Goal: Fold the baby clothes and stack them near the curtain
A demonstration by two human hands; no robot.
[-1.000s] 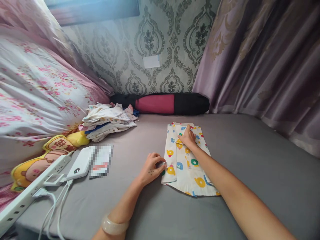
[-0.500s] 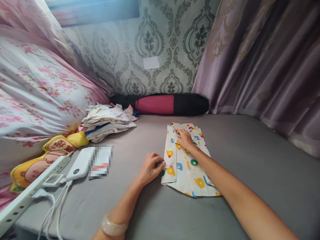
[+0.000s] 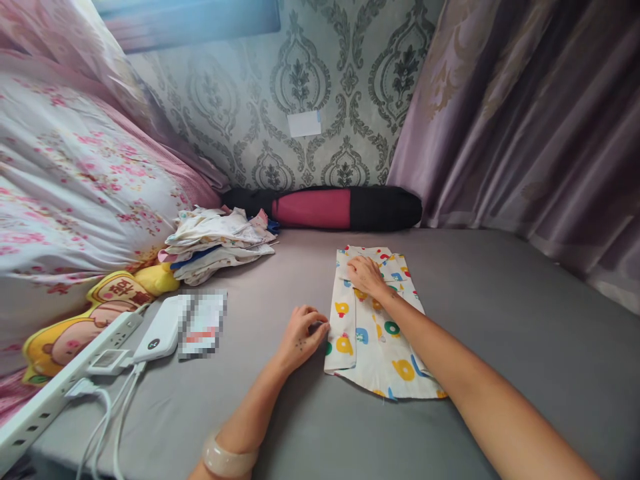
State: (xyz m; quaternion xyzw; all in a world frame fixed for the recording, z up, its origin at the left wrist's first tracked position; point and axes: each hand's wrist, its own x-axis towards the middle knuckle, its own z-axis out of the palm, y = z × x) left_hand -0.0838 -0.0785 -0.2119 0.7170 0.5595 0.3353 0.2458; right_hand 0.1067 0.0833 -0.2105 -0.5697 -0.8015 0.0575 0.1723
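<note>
A small white shirt with a print of yellow, blue, red and green figures lies flat on the bed, its sides folded inward and its curved hem towards me. My right hand is on its upper part, fingers bent and closed on the cloth; the fingertips are partly hidden. Beside the shirt's left edge, my left hand rests on the sheet. Its fingers are loosely curled, with a gap between thumb and fingers, and their tips come close to the cloth.
A pile of clothes lies at the back left. Nearer are a yellow plush cushion, a white power bank, a blurred packet and a power strip with cables. A black-and-red bolster lines the wall.
My right hand has slid slightly left across the upper part of the shirt, its fingers curling more. My left hand has stayed almost still. The whole view has shifted a little.
</note>
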